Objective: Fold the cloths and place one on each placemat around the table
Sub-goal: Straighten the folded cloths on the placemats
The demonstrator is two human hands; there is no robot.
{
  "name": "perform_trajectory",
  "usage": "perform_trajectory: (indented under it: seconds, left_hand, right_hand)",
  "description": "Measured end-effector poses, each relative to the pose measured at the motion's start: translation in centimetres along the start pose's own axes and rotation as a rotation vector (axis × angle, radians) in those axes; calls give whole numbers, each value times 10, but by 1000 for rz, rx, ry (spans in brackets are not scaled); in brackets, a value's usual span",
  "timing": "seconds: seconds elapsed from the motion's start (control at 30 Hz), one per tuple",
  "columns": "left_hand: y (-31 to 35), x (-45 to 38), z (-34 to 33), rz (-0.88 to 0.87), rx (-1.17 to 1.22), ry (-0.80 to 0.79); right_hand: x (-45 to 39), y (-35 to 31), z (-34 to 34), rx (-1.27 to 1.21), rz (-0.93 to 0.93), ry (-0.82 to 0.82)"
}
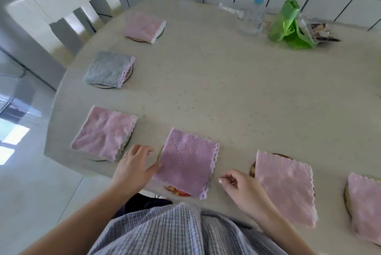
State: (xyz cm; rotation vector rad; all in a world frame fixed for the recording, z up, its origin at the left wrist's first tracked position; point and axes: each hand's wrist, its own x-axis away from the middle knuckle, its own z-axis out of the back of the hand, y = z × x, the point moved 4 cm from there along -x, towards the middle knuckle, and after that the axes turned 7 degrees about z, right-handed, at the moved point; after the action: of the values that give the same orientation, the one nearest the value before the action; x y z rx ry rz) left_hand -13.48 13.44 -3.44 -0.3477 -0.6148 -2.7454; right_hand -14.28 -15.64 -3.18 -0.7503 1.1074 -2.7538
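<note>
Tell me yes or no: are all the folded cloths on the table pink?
No: one cloth near the left edge, the grey cloth, is grey with a pink trim, while the others in view are pink.

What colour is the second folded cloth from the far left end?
Grey with a pink scalloped edge; head view.

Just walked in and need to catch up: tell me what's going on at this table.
A person is laying folded cloths on placemats around the table. Six are down: five pink, one grey cloth. The left hand touches the left edge of the nearest pink cloth, apparently straightening it. The right hand hovers beside it, fingers loosely curled, holding nothing visible.
</note>
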Motion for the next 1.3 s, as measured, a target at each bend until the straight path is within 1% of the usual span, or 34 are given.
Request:
perform_trajectory:
  seconds: [0.07, 0.13, 0.2, 0.27, 0.43, 0.57, 0.7, 0.9, 1.07, 1.13, 1.17, 1.23, 1.27, 1.3]
  left_hand:
    - [-17, -10, -1, -55, -11, -138]
    - [-19, -15, -1, -191, -45, -260]
    - [-11, -17, -1, -316, -90, -280]
    - [-6, -21, 1, -374, -98, -288]
    - [6, -30, -3, -407, -147, -323]
    - [1, -33, -6, -401, -85, -329]
    - [-3, -33, -8, -438, -64, -358]
    - [-11, -32, -10, -519, -88, -424]
    - [-10, -34, -9, -525, -72, -408]
    - [-11, -35, -9, -528, -86, -434]
    - [-11, -35, -8, -525, -89, -460]
    - [-9, -37, -2, -508, -81, -495]
    - [-9, -38, 3, -491, -67, -490]
    - [-10, -40, 9, -457, -43, -477]
  right_hand:
    - [-3, -2, -27, 71, -106, -20]
    - [-1, -5, -44, 71, -167, 47]
    - [4, -5, -50, 45, -215, 117]
    - [6, -9, -54, 23, -258, 174]
    - [8, -17, -60, 0, -329, 255]
    - [7, -21, -62, -178, -386, 346]
    - [1, -20, -65, -139, -386, 313]
    - [2, -25, -62, -223, -397, 306]
    - [2, -25, -59, -268, -417, 265]
    - [4, -29, -57, -297, -412, 279]
    - [5, -33, -53, -341, -413, 320]
    - [5, -46, -42, -471, -412, 486]
    - [3, -54, -36, -512, -398, 565]
    - [-2, -63, -30, -533, -368, 605]
